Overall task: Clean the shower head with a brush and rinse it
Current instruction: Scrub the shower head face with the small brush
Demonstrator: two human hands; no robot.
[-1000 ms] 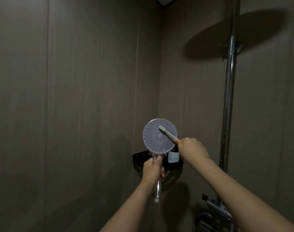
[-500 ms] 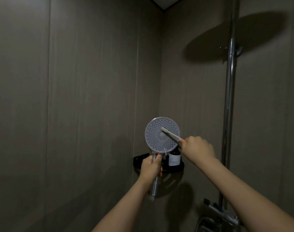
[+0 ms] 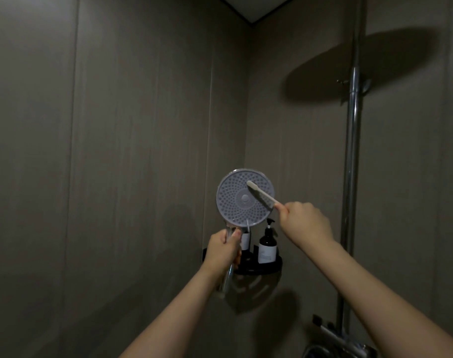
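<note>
A round shower head (image 3: 235, 205) with a grey nozzle face is held upright in front of me, its face turned toward the camera. My left hand (image 3: 221, 250) grips its chrome handle just below the disc. My right hand (image 3: 304, 224) pinches the handle of a white toothbrush (image 3: 261, 193). The brush slants up to the left, and its bristle end rests on the upper right part of the nozzle face.
A black corner shelf (image 3: 269, 267) behind my hands carries a dark pump bottle (image 3: 267, 244) and a second bottle hidden partly by the shower head. A chrome riser pipe (image 3: 352, 177) runs up the right wall. The mixer fitting (image 3: 341, 337) sits at the bottom right.
The shower head and both hands have lifted slightly in the view. The brush tip has shifted from near the centre of the face toward its upper right.
</note>
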